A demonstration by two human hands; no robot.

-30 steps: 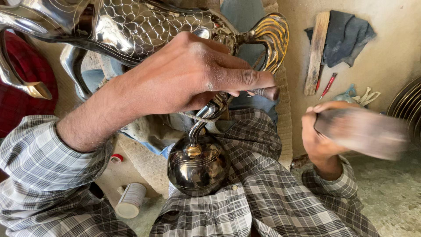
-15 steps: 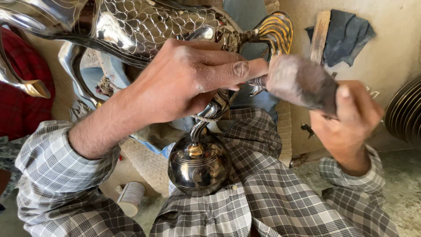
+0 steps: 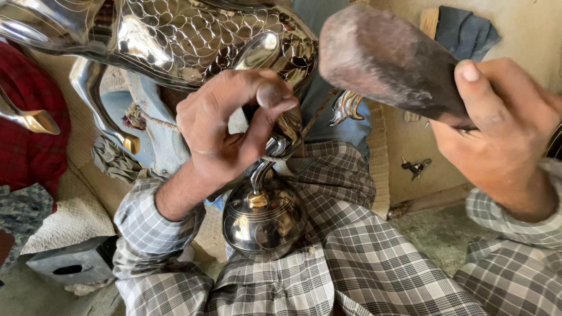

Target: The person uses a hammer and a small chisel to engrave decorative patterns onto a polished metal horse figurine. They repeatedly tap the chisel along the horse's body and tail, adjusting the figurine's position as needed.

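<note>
1. Below the left hand (image 3: 234,134), a lap in grey checked cloth (image 3: 351,263) is seen, filling the near part of the view; a rough, dusty floor (image 3: 439,231) is shown just beyond the knees, under the right hand (image 3: 503,134).
2. Directly beneath the left hand, a polished round metal base (image 3: 263,219) is wedged between the knees, with fine engraved lines on its dome and a small brass collar at its top.
3. From that base a curved stem is carried up into the left hand, which is closed around the stem, thumb pressed down over the fingers.
4. Above and behind the left hand, the body of a large silver metal fish figure (image 3: 193,41) is seen, covered in engraved scales and highly reflective; a fin with a gold tip (image 3: 126,140) hangs to the left of the wrist.
5. To the right of the left hand, a worn wooden mallet (image 3: 380,58) is gripped by the right hand, fingers wrapped tight on its narrow end, its blunt head raised close to the fish figure.
6. Left of the left forearm, a grey block (image 3: 70,263) lies on the floor, with red cloth (image 3: 29,146) farther off.
7. Beyond the right hand, a pale plastered wall (image 3: 527,23) is seen, with dark cloth (image 3: 465,32) hung against it.
</note>
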